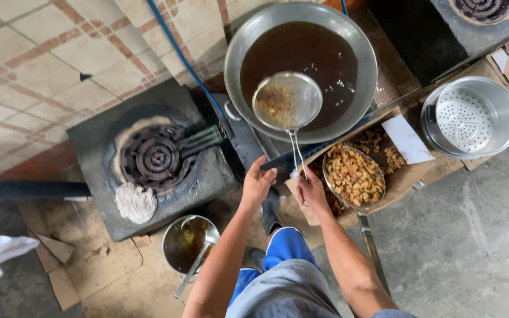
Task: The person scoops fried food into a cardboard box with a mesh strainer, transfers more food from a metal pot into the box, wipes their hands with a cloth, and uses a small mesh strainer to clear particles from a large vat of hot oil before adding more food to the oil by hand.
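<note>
A wide metal wok (237, 53) holds dark oil (301, 53). Over the oil hangs a round mesh skimmer (287, 101) with brown crumbs in it. My right hand (312, 191) is shut on the skimmer's thin wire handle (297, 150). To its left, my left hand (257, 184) has its fingers curled at the end of a dark flat handle (281, 159) below the wok's rim; the grip itself is partly hidden.
A metal strainer ladle (354, 175) full of fried golden pieces lies on a cardboard box (410, 176) to the right. A steamer pot (472, 118) stands beyond it. At left are a gas burner (154, 156), a crumpled cloth (135, 202) and a small pot (189, 244) with a ladle in it.
</note>
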